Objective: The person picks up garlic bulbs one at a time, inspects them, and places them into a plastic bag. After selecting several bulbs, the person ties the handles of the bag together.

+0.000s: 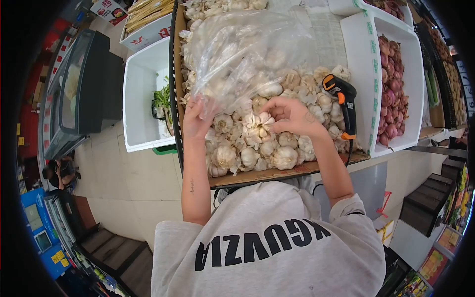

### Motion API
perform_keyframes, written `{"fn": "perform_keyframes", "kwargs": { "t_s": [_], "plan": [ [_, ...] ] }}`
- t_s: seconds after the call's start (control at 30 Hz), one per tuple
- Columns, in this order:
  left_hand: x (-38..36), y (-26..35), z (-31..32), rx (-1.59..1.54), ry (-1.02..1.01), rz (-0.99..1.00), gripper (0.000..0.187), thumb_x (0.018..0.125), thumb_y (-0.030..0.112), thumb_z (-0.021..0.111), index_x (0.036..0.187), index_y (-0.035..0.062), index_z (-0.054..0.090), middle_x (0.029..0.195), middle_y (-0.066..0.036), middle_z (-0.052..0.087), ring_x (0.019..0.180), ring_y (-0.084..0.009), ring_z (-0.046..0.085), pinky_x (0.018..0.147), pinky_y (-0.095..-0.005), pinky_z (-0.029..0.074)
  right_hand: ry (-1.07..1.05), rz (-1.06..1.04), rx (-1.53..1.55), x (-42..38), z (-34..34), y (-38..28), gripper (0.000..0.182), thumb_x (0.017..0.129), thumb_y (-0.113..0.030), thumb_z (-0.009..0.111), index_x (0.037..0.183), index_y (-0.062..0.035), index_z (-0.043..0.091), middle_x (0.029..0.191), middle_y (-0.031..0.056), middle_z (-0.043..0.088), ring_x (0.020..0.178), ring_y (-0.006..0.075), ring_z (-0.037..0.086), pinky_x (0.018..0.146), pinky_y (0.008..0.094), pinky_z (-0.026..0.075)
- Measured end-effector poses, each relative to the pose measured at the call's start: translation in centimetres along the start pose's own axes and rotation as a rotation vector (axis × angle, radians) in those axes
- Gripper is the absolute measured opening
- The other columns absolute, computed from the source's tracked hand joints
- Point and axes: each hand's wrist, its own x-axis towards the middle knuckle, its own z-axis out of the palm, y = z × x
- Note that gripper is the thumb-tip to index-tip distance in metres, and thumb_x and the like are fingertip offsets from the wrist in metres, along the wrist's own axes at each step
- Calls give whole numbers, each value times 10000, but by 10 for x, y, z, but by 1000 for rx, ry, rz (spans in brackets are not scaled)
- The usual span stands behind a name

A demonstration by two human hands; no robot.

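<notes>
My left hand (195, 121) is closed on the edge of a clear plastic bag (242, 47), which spreads loosely over the garlic behind it. Fingers and thumb of my right hand (292, 116) pinch the side of a garlic bulb (257, 129) whose cloves are partly splayed apart. Under both hands, many whole garlic bulbs (284, 157) and loose papery skins fill a wide cardboard-lined bin. To the right of my right hand, a black and orange barcode scanner (346, 106) lies on the garlic, with its cable running toward the front edge.
A white foam box (138, 99) with some green vegetables (162, 99) stands to the left. On the right, another foam box (363, 84) holds red onions (391, 99). The bin's cardboard front edge (277, 174) runs close to my body. A person (62, 173) is at the far left.
</notes>
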Motion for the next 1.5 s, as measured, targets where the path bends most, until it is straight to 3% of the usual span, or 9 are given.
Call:
{"fn": "perform_keyframes", "kwargs": {
  "t_s": [0.07, 0.13, 0.43, 0.83, 1.0, 1.23, 1.3, 1.43, 1.5],
  "plan": [
    [0, 0, 6, -27, -76, 1, 427, 711, 156, 543, 1086, 33, 381, 967, -64, 482, 909, -188, 456, 819, -402, 331, 25, -44, 81, 1, -2, 2, 330, 604, 4, 600, 910, -11, 480, 847, 51, 535, 739, 111, 525, 645, 215, 428],
    [3, 3, 37, 129, 205, 2, 95, 733, 89, 516, 823, 78, 489, 538, 32, 404, 494, -69, 387, 788, -349, 364, 47, -89, 160, 3, -7, 6, 352, 607, -3, 608, 930, -10, 468, 860, 51, 534, 768, 119, 525, 671, 219, 432],
    [2, 5, 38, 119, 168, 21, 184, 732, 104, 528, 909, 69, 492, 521, 24, 411, 524, -71, 401, 814, -358, 349, 87, -174, 666, 9, -13, 25, 455, 642, -29, 612, 1041, -20, 393, 986, 80, 493, 894, 162, 502, 753, 273, 428],
    [-1, 3, 44, 289, -76, -82, 185, 704, 210, 589, 763, 81, 469, 484, 33, 386, 473, -64, 347, 552, -227, 308, 148, -182, 226, 27, 14, -42, 359, 686, -44, 561, 1021, -14, 435, 958, 92, 501, 828, 157, 523, 669, 244, 444],
    [-1, 2, 44, 302, -78, -84, 177, 692, 208, 599, 738, 84, 480, 486, 30, 392, 461, -67, 345, 523, -228, 285, 471, -244, -557, 57, 17, -67, 335, 641, -140, 601, 928, 4, 505, 889, 113, 536, 714, 166, 560, 632, 241, 435],
    [-2, 2, 38, 348, -55, -102, 177, 687, 191, 603, 746, 75, 484, 497, 33, 406, 452, -62, 358, 540, -208, 300, 648, -164, -383, 104, -11, -44, 290, 627, -129, 565, 867, 31, 530, 841, 94, 556, 719, 194, 531, 659, 276, 421],
    [-4, 1, 37, 340, -38, -97, 177, 688, 190, 603, 748, 74, 483, 508, 33, 412, 454, -59, 361, 546, -207, 305, 648, -447, -284, 100, -19, -42, 350, 679, -135, 546, 1007, -22, 496, 939, 108, 542, 845, 188, 533, 707, 269, 424],
    [-3, 0, 37, 341, -32, -68, 186, 690, 199, 602, 746, 72, 480, 543, 29, 430, 457, -57, 365, 541, -209, 303, 674, -448, -339, 72, -25, -38, 337, 687, -157, 536, 974, 17, 505, 922, 111, 550, 816, 198, 527, 711, 280, 412],
    [-2, 0, 42, 322, -58, -81, 189, 691, 205, 602, 747, 72, 479, 547, 27, 430, 456, -57, 361, 533, -209, 298, 380, -328, -388, 36, -18, -47, 305, 716, -162, 508, 969, 9, 504, 937, 123, 546, 829, 183, 531, 713, 291, 413]
  ]
}}
